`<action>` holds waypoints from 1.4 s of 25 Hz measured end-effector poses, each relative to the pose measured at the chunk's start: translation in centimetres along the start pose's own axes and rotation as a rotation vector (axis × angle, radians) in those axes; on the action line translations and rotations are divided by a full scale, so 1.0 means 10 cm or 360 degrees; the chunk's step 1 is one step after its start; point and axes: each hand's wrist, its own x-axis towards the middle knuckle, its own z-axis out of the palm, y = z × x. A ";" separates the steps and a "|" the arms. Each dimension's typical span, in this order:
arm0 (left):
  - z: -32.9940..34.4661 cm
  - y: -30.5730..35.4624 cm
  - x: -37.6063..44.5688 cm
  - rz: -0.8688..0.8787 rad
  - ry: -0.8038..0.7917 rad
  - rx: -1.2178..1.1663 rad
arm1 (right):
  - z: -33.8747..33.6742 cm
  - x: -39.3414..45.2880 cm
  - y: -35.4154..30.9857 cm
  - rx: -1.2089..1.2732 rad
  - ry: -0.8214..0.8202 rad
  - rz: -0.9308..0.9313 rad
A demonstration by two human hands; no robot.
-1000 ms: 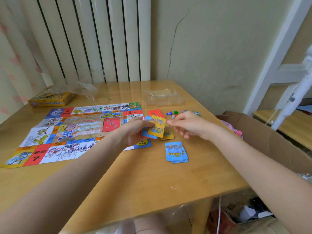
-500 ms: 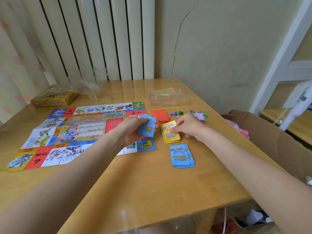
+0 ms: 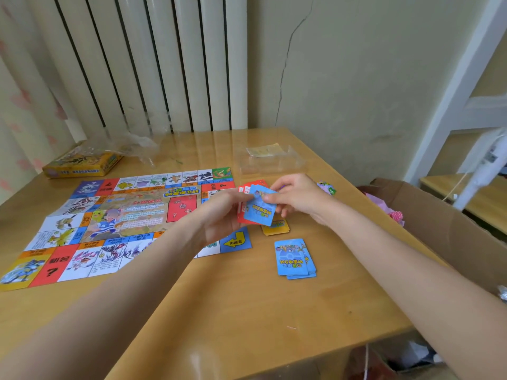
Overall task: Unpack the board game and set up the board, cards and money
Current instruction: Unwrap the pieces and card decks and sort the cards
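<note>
The colourful game board (image 3: 115,223) lies unfolded on the left of the wooden table (image 3: 233,311). My left hand (image 3: 219,215) holds a small stack of cards (image 3: 258,207), a blue card on top and red ones beneath, just above the board's right edge. My right hand (image 3: 299,198) pinches the top edge of the blue card. Below them a yellow card pile (image 3: 275,227) lies on the table, partly hidden. A blue card pile (image 3: 295,257) lies nearer to me. Some paper money (image 3: 326,187) shows behind my right hand.
The yellow game box (image 3: 82,164) sits at the back left under crumpled clear wrap (image 3: 129,146). A clear plastic tray (image 3: 270,160) stands at the back. An open cardboard box (image 3: 439,223) is off the table's right edge. Vertical blinds hang behind.
My right hand left the yellow pile on the table and rose to the cards in my left hand, where it now pinches the blue card. Red cards now show under that blue card.
</note>
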 end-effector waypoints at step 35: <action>-0.15 0.28 0.27 0.0007 0.0378 0.0153 | -0.05 0.16 -0.24 -0.0686 0.0599 -0.0632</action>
